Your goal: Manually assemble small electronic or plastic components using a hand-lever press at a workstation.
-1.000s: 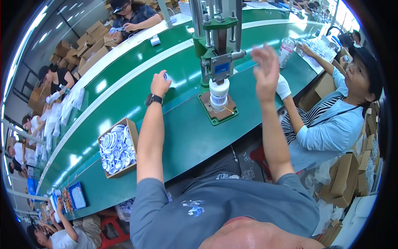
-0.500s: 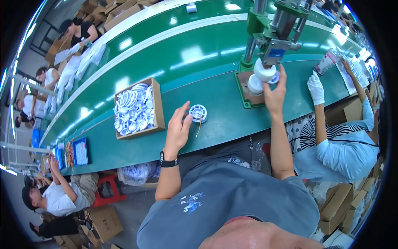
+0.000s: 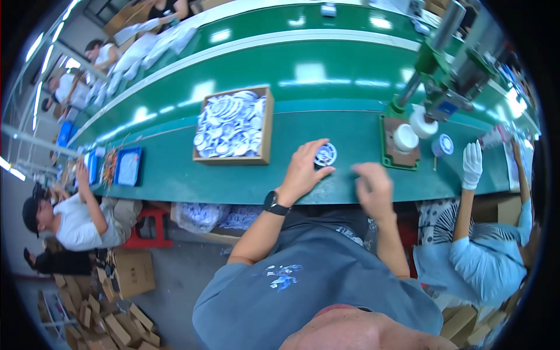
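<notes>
While the small round white ribbed plastic disc [image 3: 325,154] lies on the green desk [image 3: 175,175], touched by the open-fingered left hand [image 3: 303,172], the blurred right hand [image 3: 373,189] is seen half-curled and empty beside it, so a pick-up step is judged in hand, with a firm pinch called for next.

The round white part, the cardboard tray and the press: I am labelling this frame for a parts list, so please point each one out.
Round white part [image 3: 325,154], head view, on its ribbed top face.
Cardboard tray [image 3: 266,125], head view, on its right wall.
Press [image 3: 448,87], head view, on its green body.
</notes>
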The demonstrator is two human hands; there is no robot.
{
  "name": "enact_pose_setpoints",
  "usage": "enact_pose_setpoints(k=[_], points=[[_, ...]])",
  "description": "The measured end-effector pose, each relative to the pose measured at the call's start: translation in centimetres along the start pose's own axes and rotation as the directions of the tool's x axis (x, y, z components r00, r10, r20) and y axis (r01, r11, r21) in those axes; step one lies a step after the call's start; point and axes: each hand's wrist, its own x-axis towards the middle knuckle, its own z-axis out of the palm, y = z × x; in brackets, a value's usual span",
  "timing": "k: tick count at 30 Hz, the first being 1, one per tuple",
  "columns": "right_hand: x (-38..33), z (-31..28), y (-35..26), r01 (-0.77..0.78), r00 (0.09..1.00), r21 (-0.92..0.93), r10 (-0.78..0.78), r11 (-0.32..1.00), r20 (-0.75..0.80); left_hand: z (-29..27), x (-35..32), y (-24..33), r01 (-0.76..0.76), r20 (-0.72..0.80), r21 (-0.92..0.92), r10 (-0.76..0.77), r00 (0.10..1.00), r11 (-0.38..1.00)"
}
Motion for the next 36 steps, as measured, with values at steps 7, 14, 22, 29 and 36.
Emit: enact_pose_setpoints(k=[7,14,22,29,36], points=[[-0.1,7.1,-1.4,0.168,0.980,0.092,-0.176,0.982,0.094,-0.7,-1.5,-1.0,-0.085,0.016,0.038,0.084,0.996,0.996],[0.6,8.9,-2.5,0.205,0.965,0.124,-0.222,0.971,0.140,-2.5,-2.9,-1.8,-0.006,-0.061,0.043,0.008,0.998,0.999],[1.2,8.9,-1.1,0.319,0.915,0.058,-0.323,0.946,0.241,-3.4,-2.7,-2.9,0.023,-0.100,-0.138,-0.037,0.994,0.990],[1.8,6.4,0.2,0.493,0.755,0.089,-0.476,0.866,0.451,-2.7,-2.5,-2.8,-0.001,-0.121,-0.084,-0.009,0.993,0.996],[3.9,5.1,-3.9,0.515,0.590,0.082,-0.423,0.853,0.688,-1.7,-2.8,-2.5,0.008,-0.221,0.076,0.009,0.975,0.997]])
